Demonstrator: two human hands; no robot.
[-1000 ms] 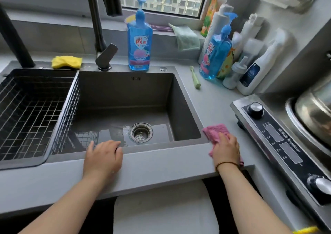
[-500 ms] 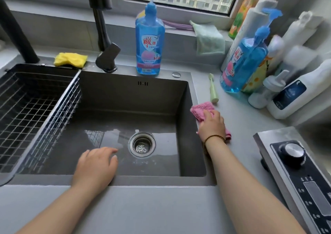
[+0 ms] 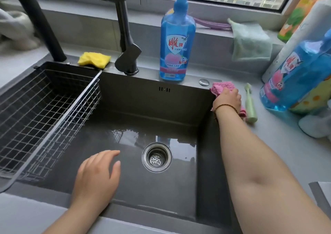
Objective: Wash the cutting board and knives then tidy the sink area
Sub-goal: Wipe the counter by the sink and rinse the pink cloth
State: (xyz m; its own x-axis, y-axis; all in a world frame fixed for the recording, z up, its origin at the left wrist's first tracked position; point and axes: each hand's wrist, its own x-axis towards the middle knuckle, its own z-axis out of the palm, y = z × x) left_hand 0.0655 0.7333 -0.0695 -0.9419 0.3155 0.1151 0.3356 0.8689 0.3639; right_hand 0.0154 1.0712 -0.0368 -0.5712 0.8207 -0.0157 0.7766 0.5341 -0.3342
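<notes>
Most of the pink cloth (image 3: 223, 87) lies hidden under the right hand (image 3: 227, 98) at the back right corner of the sink (image 3: 152, 105), just beside a green toothbrush (image 3: 250, 106). The fingers bend down onto the cloth; I cannot tell whether they clutch it or only press. The faucet (image 3: 128, 54) is cut off at the top. The right arm reaches along the sink's right rim. The left hand (image 3: 97, 173) hangs over the wet basin near the drain strainer (image 3: 156, 157), fingers loose and spread, holding nothing.
</notes>
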